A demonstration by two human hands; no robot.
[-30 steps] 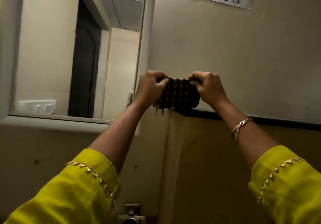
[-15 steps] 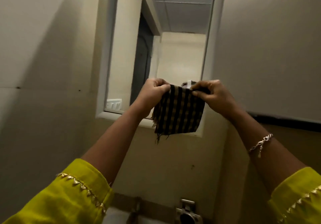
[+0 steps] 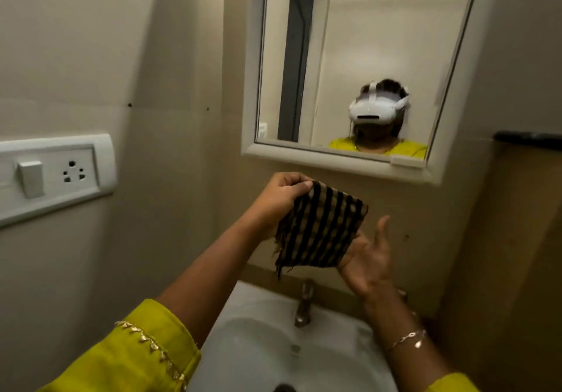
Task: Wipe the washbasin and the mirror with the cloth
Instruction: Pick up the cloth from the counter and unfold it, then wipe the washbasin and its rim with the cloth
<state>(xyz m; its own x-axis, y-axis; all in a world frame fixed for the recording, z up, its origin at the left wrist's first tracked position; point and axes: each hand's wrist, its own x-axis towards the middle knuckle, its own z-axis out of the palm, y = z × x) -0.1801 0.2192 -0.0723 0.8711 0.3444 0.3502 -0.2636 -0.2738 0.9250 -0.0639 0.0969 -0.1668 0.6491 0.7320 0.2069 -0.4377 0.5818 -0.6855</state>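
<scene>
Left hand (image 3: 281, 198) fingers pinching cloth (image 3: 319, 229), right hand (image 3: 369, 257) fingers spread beneath it

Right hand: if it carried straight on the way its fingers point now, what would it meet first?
The right hand, open beneath the checked cloth, points up and away. Going on, it would probably reach the wall just under the mirror frame. Depth is hard to judge.

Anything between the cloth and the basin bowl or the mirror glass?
Nothing visible. The cloth, pinched in the left hand, hangs over the washbasin; only the tap stands below it at the rim. The mirror above is unobstructed.
</scene>
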